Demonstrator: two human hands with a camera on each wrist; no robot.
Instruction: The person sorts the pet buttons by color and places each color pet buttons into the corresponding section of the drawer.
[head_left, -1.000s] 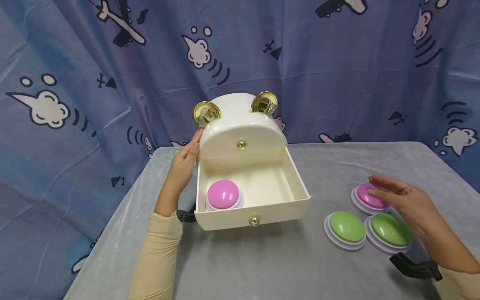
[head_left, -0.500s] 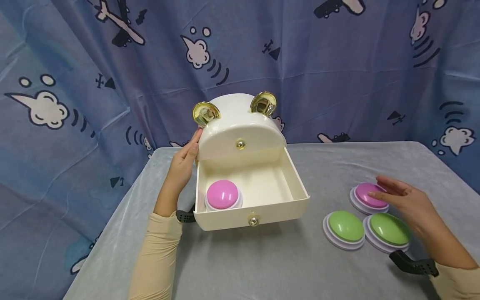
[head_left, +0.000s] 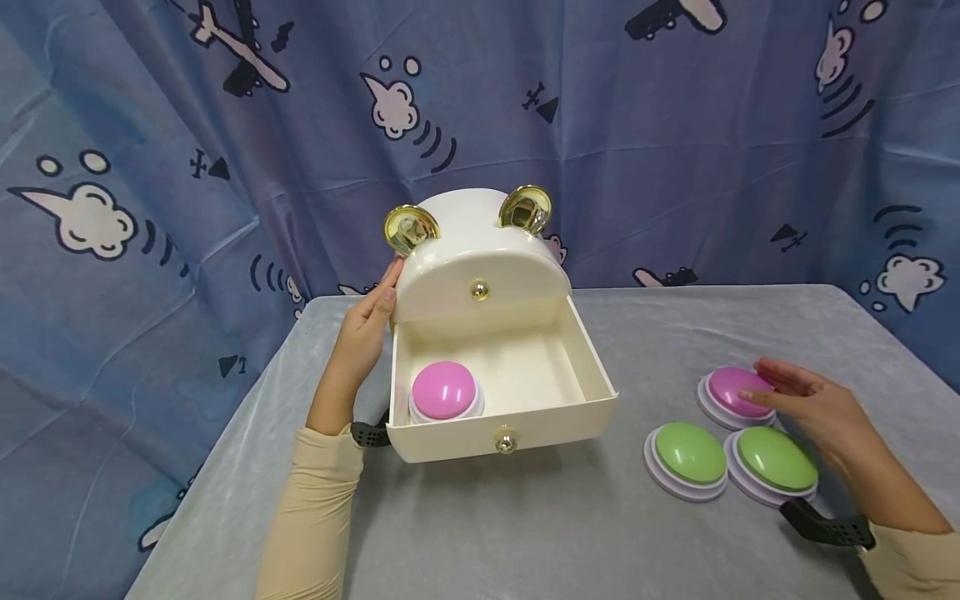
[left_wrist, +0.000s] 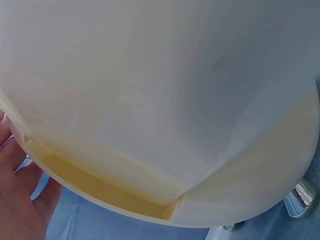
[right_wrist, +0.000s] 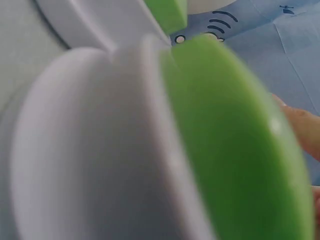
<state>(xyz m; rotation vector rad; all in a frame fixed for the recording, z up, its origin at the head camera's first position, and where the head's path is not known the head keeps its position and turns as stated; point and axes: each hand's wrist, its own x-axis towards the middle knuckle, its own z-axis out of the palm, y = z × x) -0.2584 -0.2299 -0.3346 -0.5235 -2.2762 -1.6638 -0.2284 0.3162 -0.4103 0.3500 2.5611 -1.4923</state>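
Observation:
A glossy white drawer box [head_left: 480, 254] with two gold ears has its drawer [head_left: 517, 350] pulled out. A pink push button [head_left: 444, 390] on a white base sits in the drawer's front left corner. My left hand [head_left: 358, 346] rests against the box's left side, fingers extended. Part of that hand [left_wrist: 22, 200] shows beside the box's edge in the left wrist view. My right hand [head_left: 825, 408] is at another pink button [head_left: 735, 392] on the table, thumb over its dome, fingers loosely extended behind. A green button [right_wrist: 235, 145] fills much of the right wrist view.
Two green buttons, a left one [head_left: 690, 452] and a right one [head_left: 776, 458], stand in front of the right pink button. The right one is below my right forearm. Grey cloth covers the table [head_left: 570, 533]; a patterned blue curtain [head_left: 480, 108] hangs behind.
My right hand has lowered slightly, and its thumb has come over the right pink button's dome. The left hand, box and buttons keep their places; the head view has shifted a little.

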